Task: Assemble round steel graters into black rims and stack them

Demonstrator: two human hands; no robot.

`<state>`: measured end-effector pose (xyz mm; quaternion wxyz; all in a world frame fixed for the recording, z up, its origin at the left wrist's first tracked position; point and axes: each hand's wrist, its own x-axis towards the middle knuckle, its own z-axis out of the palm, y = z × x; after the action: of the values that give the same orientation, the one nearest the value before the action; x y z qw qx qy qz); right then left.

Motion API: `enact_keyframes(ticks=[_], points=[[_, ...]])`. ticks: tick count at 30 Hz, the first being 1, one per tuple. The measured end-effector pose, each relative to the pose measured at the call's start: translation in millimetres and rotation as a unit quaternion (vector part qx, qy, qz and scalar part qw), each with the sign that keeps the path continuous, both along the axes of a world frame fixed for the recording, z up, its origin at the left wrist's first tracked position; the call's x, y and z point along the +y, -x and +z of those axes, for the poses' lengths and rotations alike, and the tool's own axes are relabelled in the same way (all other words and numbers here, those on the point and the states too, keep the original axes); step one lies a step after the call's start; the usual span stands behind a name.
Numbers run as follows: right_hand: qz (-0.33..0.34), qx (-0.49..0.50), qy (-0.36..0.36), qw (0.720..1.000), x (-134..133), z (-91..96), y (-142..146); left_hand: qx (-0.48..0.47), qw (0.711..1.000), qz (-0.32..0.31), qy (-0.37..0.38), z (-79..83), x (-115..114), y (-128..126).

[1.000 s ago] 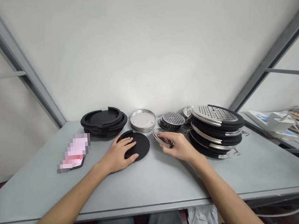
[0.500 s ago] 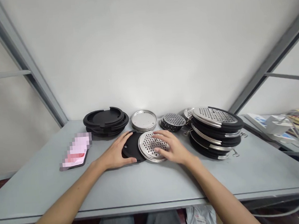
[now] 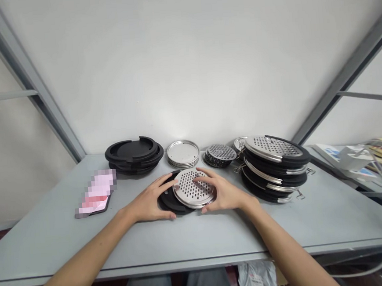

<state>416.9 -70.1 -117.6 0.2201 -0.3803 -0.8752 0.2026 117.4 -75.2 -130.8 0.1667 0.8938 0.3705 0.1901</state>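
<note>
As the perforated metal disc (image 3: 192, 189) lies on the black base (image 3: 167, 201), both hands clasp the pair at mid-table.

Left hand (image 3: 148, 202) curls round the base's left rim, thumb on the near edge and fingers spread over the far edge, pinching it. Right hand (image 3: 227, 194) mirrors it on the disc, with fingertips on the holed top and thumb tucked at the near rim. The disc sits off-centre, towards the base's right. All this is on the grey table (image 3: 192, 240), in front of a row along the wall: a stack of black rings (image 3: 134, 154), plain metal lids (image 3: 183, 153), a small pile of perforated discs (image 3: 220, 154), and near the right hand a tall leaning stack of black-and-metal units (image 3: 275, 167). A blurred pink item (image 3: 97, 195) lies well to the left.
</note>
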Motion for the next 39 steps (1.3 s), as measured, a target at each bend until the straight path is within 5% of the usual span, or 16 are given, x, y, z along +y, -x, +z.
enact_keyframes(ticks=[24,34,39], points=[[0.038,0.037,-0.005,0.999,1.3,-19.7,20.3,-0.037,0.999,-0.010,0.006,1.0,-3.1,-9.1],[-0.048,-0.046,0.043,0.997,12.2,-17.7,-13.6,0.004,0.999,0.043,0.005,-5.1,8.9,15.6],[-0.009,-0.030,0.021,0.999,14.5,-20.5,-11.1,-0.016,0.998,0.056,0.025,-7.0,7.3,12.7]])
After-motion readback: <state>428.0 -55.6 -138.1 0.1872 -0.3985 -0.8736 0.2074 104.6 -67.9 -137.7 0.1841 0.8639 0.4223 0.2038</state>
